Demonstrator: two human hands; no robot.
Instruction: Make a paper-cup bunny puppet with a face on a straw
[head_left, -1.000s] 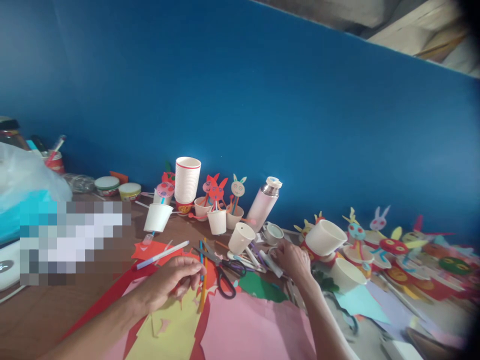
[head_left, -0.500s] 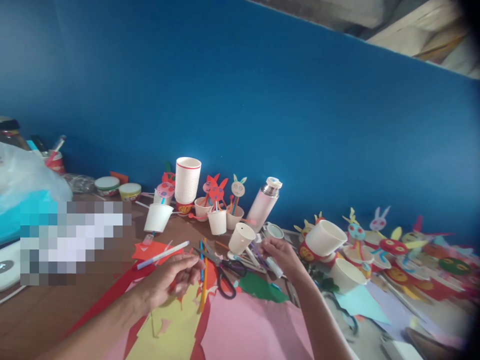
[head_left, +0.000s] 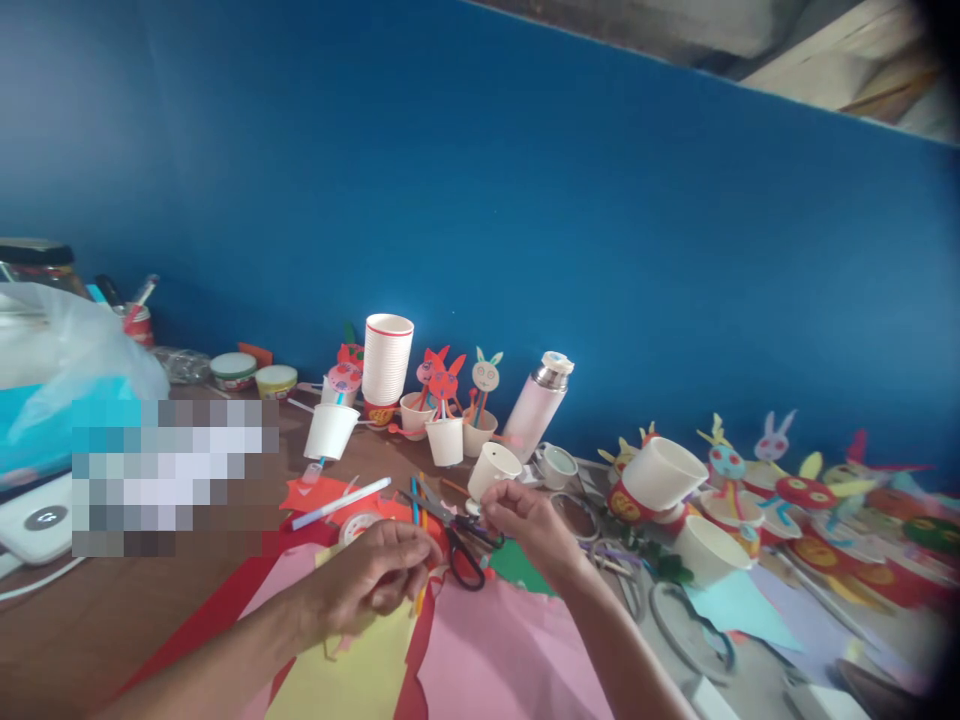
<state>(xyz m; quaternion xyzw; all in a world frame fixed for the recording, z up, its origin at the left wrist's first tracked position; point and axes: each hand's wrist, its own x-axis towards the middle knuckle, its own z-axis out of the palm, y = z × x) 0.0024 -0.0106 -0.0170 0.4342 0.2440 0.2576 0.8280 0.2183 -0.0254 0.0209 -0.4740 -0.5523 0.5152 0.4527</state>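
My left hand (head_left: 375, 572) hovers over the yellow paper (head_left: 337, 675), its fingers curled in. Whatever it may hold is hidden. My right hand (head_left: 532, 530) is pinched just in front of a white paper cup (head_left: 495, 470) with a small dark hole. What lies between those fingertips is too small to make out. Between the hands lie black-handled scissors (head_left: 465, 560), by pink paper (head_left: 510, 650) and a green paper piece (head_left: 521, 568). A white marker (head_left: 341, 503) and a round white thing with red (head_left: 358, 527) are beside my left hand.
Paper-cup figures with rabbit-like faces (head_left: 444, 385) stand near a tall cup stack (head_left: 388, 360) and a pale thermos (head_left: 534, 410). More cups and figures (head_left: 727, 465) crowd the right. At left are a plastic bag (head_left: 90, 340) and a white device (head_left: 34, 520).
My right hand has moved left and closer to my left hand, to the front of the holed cup. The round white thing now shows behind my left hand. The whole view has shifted slightly.
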